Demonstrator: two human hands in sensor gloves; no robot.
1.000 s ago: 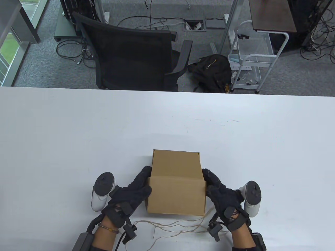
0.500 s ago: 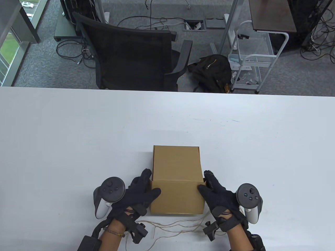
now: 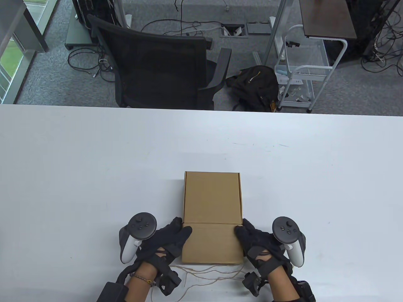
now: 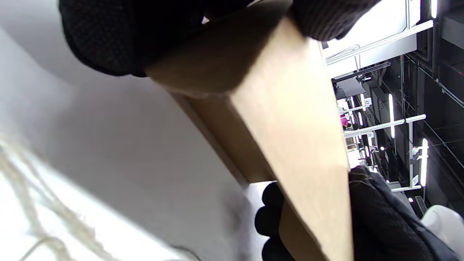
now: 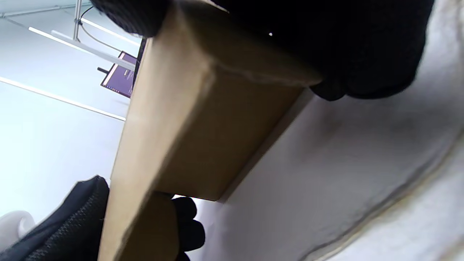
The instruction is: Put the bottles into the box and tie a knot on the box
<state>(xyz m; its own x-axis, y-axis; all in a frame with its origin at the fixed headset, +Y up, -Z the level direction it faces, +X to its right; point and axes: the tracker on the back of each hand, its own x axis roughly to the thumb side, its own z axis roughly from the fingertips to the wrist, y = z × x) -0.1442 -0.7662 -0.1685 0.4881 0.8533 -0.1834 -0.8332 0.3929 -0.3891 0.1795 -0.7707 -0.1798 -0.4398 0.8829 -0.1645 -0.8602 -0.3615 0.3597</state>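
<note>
Closed box gripped at both near corners, string waiting beneath its near edge

The box (image 3: 212, 217) sits on the worktop (image 3: 78, 176) near the front edge. The left hand (image 3: 168, 240) and right hand (image 3: 253, 239) each clamp a near corner, thumbs on the near face, likely steadying it for tying. Loose string (image 3: 207, 273) lies just in front. No bottles are visible.
</note>
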